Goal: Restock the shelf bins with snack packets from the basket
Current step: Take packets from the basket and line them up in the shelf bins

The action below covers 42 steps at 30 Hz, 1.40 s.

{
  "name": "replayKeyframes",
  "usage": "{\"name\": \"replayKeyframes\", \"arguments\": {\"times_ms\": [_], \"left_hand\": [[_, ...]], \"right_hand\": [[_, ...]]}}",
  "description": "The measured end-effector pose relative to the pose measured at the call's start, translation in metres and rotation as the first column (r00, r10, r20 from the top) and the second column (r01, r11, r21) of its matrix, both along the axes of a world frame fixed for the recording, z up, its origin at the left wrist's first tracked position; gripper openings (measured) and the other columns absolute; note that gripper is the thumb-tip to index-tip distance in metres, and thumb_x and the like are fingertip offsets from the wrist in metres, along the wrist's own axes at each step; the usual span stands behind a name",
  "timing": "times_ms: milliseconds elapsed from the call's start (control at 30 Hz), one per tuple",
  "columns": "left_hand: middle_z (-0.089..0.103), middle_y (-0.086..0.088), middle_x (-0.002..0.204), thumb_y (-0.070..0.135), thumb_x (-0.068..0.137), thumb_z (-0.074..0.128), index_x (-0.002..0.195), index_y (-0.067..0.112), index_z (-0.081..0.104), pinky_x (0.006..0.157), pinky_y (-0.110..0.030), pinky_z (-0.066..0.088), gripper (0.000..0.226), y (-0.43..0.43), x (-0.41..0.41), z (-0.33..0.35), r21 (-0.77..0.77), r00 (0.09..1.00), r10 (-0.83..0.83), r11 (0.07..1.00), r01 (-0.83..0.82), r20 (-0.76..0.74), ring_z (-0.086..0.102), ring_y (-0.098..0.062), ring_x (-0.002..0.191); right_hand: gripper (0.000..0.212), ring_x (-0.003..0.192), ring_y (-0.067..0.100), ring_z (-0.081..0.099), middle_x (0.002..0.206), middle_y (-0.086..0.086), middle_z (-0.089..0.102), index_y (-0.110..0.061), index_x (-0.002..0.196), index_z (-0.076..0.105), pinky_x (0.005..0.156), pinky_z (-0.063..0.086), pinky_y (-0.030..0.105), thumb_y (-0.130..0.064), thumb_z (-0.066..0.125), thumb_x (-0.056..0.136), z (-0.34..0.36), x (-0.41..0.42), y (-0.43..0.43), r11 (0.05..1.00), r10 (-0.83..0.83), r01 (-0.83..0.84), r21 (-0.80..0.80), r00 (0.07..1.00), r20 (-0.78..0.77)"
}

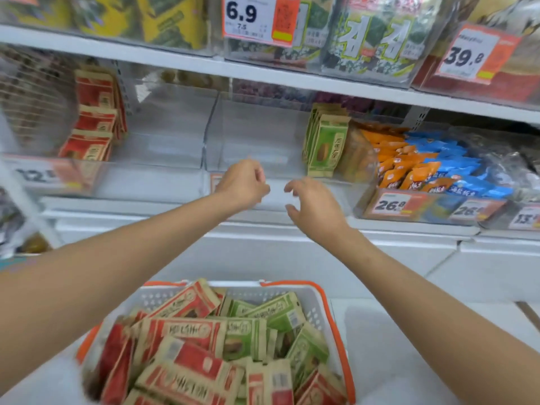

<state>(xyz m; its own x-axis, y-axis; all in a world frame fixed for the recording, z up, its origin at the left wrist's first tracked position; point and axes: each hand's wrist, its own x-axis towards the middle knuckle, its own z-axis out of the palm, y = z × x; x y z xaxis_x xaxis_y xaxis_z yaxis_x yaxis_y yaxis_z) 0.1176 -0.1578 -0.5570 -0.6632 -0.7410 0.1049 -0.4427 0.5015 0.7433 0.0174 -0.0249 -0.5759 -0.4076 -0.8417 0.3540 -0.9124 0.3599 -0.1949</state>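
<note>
A white basket (317, 299) with orange handles sits low in the middle, full of several red packets (187, 331) and green packets (306, 349). Above it a clear shelf bin (263, 135) holds a row of green packets (325, 147) at its right end. Another clear bin (163, 147) to the left holds red packets (93, 121) at its left side. My left hand (244, 182) is at the front lip of the middle bin, fingers loosely curled, holding nothing. My right hand (315, 204) hovers just right of it, fingers spread and bent, empty.
Right of the green packets a bin holds orange snack bags (400, 159) and blue snack bags (455, 168), with price tags (394, 204) on its front. The upper shelf (263, 73) carries seaweed packs (377, 39). White cabinet fronts (321, 252) lie below the bins.
</note>
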Motion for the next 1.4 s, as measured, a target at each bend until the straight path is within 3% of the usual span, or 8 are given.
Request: {"name": "replayKeyframes", "arguments": {"times_ms": [167,333,667,867,1100,1167,1300,1400], "left_hand": [[0.053,0.007,0.059,0.008,0.077,0.07,0.059,0.02,0.053,0.059,-0.023,0.04,0.028,0.015,0.079,-0.057,0.14,0.971,-0.111,0.987,0.081,0.214,0.051,-0.013,0.06],[0.058,0.004,0.069,0.008,0.081,0.07,0.066,0.014,0.06,0.061,-0.024,0.044,0.02,0.015,0.117,-0.115,0.261,0.921,-0.149,0.964,0.054,0.361,0.057,-0.019,0.071],[0.063,0.011,0.068,0.017,0.082,0.072,0.078,0.014,0.071,0.059,-0.02,0.046,0.005,0.042,0.136,-0.149,0.366,0.844,-0.347,0.909,0.197,0.408,0.061,-0.008,0.065],[0.072,-0.005,0.085,0.015,0.086,0.069,0.084,0.01,0.074,0.054,-0.017,0.044,0.008,0.042,0.144,-0.145,0.443,0.853,-0.333,0.886,0.137,0.401,0.062,-0.011,0.068],[0.07,-0.013,0.103,0.044,0.098,0.048,0.11,0.005,0.062,0.062,-0.023,0.054,0.043,0.04,0.151,-0.132,0.636,0.863,-0.283,0.77,-0.056,0.418,0.065,-0.016,0.074],[0.068,-0.013,0.109,0.059,0.096,0.039,0.115,0.006,0.06,0.068,-0.026,0.057,0.06,0.038,0.157,-0.126,0.737,0.867,-0.283,0.662,-0.133,0.411,0.069,-0.02,0.084],[0.065,-0.022,0.12,0.065,0.088,0.047,0.124,-0.001,0.053,0.073,-0.033,0.061,0.075,0.036,0.164,-0.116,0.989,0.985,-0.135,0.12,-0.089,0.105,0.07,-0.031,0.101],[0.07,-0.018,0.112,0.036,0.091,0.059,0.127,0.001,0.055,0.082,-0.034,0.059,0.05,0.037,0.167,-0.111,0.992,0.998,0.031,0.116,0.046,-0.05,0.07,-0.027,0.099]], "right_hand": [[0.028,0.099,0.025,0.059,0.108,0.005,0.064,-0.014,0.116,0.063,0.085,0.047,0.033,-0.017,0.062,0.088,-0.05,0.049,0.018,0.939,0.097,-0.178,0.295,0.958,0.269],[0.031,0.121,0.024,0.053,0.129,0.007,0.06,-0.015,0.12,0.064,0.098,0.044,0.033,-0.014,0.057,0.09,-0.108,0.066,0.025,0.617,0.066,-0.313,0.722,0.935,0.349],[0.034,0.101,0.024,0.064,0.109,0.006,0.07,-0.006,0.105,0.069,0.091,0.052,0.039,-0.034,0.071,0.086,-0.134,0.083,0.05,0.349,-0.035,-0.479,0.806,0.852,0.522],[0.034,0.063,0.019,0.041,0.064,0.001,0.043,-0.012,0.065,0.047,0.062,0.032,0.03,-0.024,0.072,0.085,-0.143,0.083,0.069,0.424,-0.035,-0.526,0.737,0.804,0.594],[0.019,0.058,0.009,0.055,0.062,-0.007,0.062,-0.013,0.071,0.06,0.062,0.046,0.032,-0.015,0.072,0.086,-0.063,0.074,0.06,0.855,0.043,-0.424,0.298,0.632,0.774],[0.01,0.073,0.013,0.065,0.077,-0.004,0.071,-0.012,0.079,0.066,0.075,0.054,0.039,-0.015,0.072,0.086,-0.059,0.083,0.063,0.929,0.162,-0.35,0.124,0.682,0.713],[0.01,0.094,0.013,0.07,0.1,-0.002,0.075,-0.012,0.093,0.076,0.086,0.055,0.034,-0.016,0.072,0.085,-0.071,0.111,0.062,0.906,0.424,-0.395,-0.153,0.837,0.347],[0.01,0.098,0.019,0.07,0.104,0.003,0.074,-0.01,0.09,0.076,0.09,0.054,0.034,-0.017,0.074,0.082,-0.089,0.122,0.056,0.796,0.603,-0.595,-0.109,0.795,0.065]]}}
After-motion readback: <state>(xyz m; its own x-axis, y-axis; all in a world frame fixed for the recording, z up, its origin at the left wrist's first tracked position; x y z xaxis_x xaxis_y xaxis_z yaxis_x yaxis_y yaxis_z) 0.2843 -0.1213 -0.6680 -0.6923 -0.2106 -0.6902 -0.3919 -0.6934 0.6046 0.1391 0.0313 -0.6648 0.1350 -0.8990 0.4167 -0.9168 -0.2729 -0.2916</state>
